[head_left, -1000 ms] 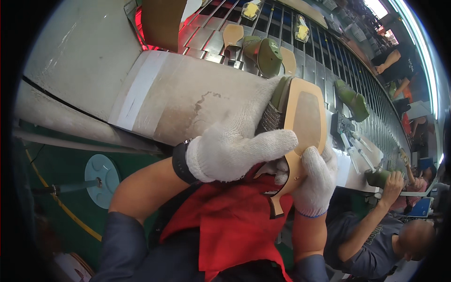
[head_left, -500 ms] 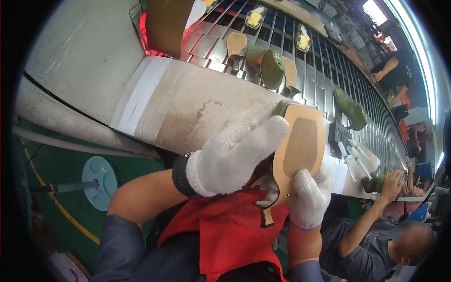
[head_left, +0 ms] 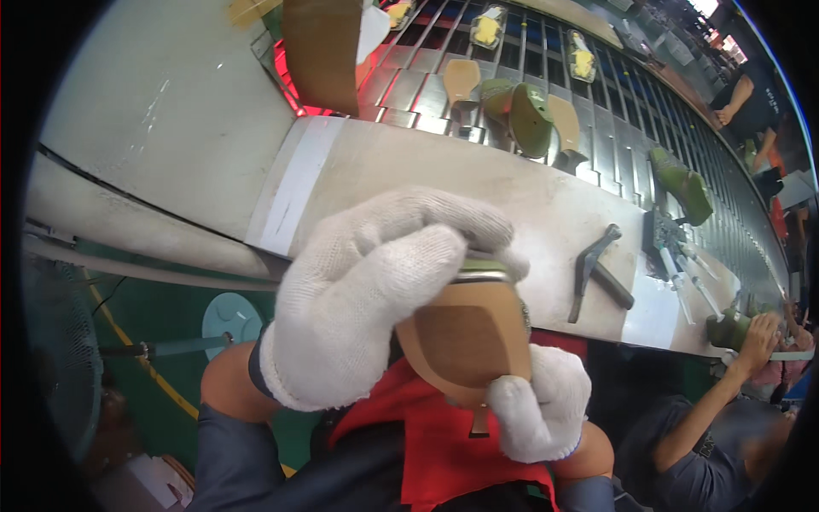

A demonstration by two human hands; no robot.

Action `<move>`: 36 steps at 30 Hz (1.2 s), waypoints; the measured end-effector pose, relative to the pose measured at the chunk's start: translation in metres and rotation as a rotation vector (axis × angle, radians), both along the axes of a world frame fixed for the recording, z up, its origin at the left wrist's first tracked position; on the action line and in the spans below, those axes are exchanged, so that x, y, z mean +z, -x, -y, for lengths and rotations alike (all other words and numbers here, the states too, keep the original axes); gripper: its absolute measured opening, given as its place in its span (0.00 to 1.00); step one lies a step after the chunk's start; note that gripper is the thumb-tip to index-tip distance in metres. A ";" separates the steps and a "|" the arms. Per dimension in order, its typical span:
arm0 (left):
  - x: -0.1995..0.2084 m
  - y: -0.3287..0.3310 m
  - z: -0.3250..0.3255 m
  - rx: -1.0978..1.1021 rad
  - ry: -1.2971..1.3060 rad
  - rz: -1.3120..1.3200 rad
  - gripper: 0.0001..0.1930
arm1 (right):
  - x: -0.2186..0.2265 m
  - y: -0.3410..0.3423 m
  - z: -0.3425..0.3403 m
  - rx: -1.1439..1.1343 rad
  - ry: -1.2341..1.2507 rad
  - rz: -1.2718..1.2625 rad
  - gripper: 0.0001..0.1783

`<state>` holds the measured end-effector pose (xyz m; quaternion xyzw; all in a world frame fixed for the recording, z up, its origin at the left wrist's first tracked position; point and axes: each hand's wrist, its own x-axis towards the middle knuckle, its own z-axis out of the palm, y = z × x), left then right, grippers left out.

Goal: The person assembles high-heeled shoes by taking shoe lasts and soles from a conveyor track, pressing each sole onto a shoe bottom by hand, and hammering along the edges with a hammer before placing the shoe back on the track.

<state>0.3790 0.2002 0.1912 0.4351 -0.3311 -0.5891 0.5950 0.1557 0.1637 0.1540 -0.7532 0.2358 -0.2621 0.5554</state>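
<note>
In both white knit gloves I hold a heeled shoe (head_left: 465,328) above my lap, its tan sole with a darker brown patch facing up toward me. My left hand (head_left: 350,299) is closed over the toe end, fingers beyond it and thumb on the near side. A strip of green upper shows at the toe rim. My right hand (head_left: 542,405) grips the sole's narrow middle, thumb on top. Below it the thin heel (head_left: 479,422) points down in front of my red apron (head_left: 426,461). The shoe's far side is hidden.
On the pale ledge ahead lies a pincer-like hand tool (head_left: 597,271), right of the shoe. Beyond, a slatted metal conveyor (head_left: 546,51) carries green shoes (head_left: 531,119), tan soles (head_left: 461,81) and yellow-filled packs (head_left: 487,27). Syringes (head_left: 682,277) lie near a co-worker's hand (head_left: 758,341) at right.
The shoe has come down and left, its toe tilted so the sole looks shorter. My left hand has closed round the toe. The hand tool on the ledge has come into view.
</note>
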 end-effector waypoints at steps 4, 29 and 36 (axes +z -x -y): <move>0.000 -0.009 -0.009 0.018 -0.025 0.124 0.29 | -0.005 -0.018 -0.012 -0.028 0.242 -0.035 0.10; -0.047 -0.056 -0.001 0.384 0.044 0.563 0.11 | -0.008 -0.056 -0.003 -0.163 0.300 -0.062 0.09; -0.059 -0.067 -0.005 0.409 0.034 0.482 0.11 | -0.030 -0.058 0.014 -0.201 0.295 -0.120 0.11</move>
